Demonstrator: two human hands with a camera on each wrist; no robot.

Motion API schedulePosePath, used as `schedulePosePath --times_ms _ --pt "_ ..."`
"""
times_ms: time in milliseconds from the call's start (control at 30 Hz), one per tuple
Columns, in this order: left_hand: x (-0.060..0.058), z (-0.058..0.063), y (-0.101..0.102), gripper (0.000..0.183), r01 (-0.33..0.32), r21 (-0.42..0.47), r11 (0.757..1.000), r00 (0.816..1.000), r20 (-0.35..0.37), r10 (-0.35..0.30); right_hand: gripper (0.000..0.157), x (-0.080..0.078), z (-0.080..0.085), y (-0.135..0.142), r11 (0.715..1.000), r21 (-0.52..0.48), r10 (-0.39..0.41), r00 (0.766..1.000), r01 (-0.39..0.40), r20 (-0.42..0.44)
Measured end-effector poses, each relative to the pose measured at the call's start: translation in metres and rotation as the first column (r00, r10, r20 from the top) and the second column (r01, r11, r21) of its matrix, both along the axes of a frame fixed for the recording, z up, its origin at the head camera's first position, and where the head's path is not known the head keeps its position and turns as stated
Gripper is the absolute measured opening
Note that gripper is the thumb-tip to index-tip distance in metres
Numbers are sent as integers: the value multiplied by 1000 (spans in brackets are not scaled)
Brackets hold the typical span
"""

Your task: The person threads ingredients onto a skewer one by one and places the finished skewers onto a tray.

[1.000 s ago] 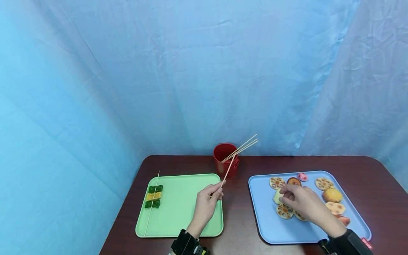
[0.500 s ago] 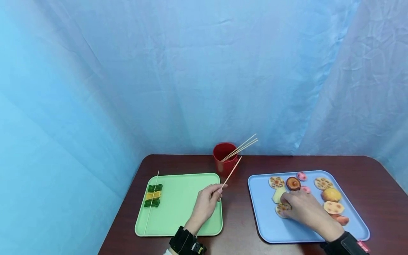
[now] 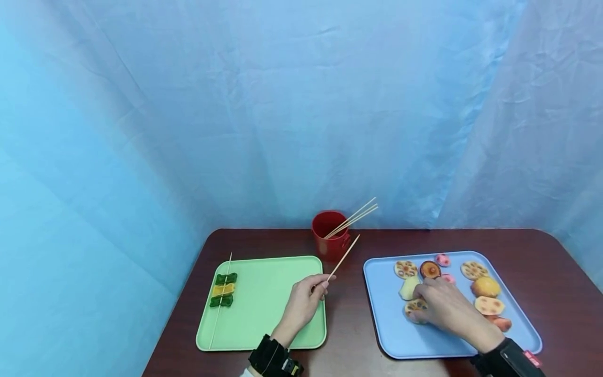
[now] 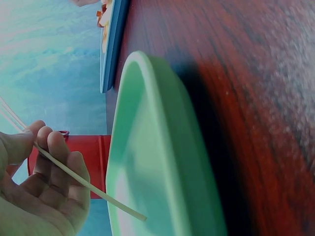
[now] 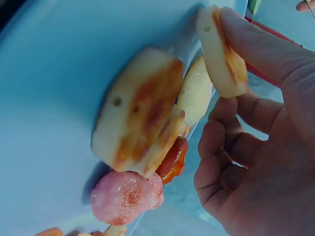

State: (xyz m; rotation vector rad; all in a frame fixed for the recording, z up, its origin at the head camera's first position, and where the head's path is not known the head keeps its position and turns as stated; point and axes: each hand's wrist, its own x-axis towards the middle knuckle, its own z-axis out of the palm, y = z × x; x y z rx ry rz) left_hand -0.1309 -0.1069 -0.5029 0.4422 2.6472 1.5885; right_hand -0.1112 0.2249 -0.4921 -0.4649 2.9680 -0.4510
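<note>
My left hand pinches a thin bamboo skewer between thumb and index finger, the skewer slanting up and right. In the left wrist view the skewer crosses in front of the palm. Over the blue tray, my right hand pinches a lotus root slice by its edge; a small hole shows in the slice's side. Close to that hand lie a pale green piece, a brown mushroom and another lotus slice. More lotus root shows beyond the fingers in the right wrist view.
A green tray on the left bears a skewer threaded with green and yellow pieces. Behind it stands a red cup with several skewers leaning out. A potato-like yellow piece and pink pieces lie on the blue tray.
My right hand has come down from near the mushroom and pale green piece onto the lotus root slice and now grips it. The left hand's skewer has tipped to the right, away from the cup.
</note>
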Motion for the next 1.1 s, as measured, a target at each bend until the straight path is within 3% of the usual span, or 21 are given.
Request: schedulePosePath --times_ms 400,667,800,933,1100 --pt "1 0 -2 23 9 9 1000 1000 24 -9 21 -3 8 2 983 -167 -61 991 80 116" --pt "5 -3 -3 23 11 0 1000 999 46 -11 18 -3 12 2 966 -240 -84 995 94 53" --pt "6 -3 -2 23 22 -11 1000 998 50 -21 21 -3 14 0 951 -276 -137 990 139 25" --pt "9 -3 -1 22 40 -25 999 998 58 -38 32 -2 15 -2 906 -367 -207 977 211 52" --pt "10 -4 0 22 65 -24 998 997 53 -63 46 -5 16 -5 800 -512 -262 949 314 173"
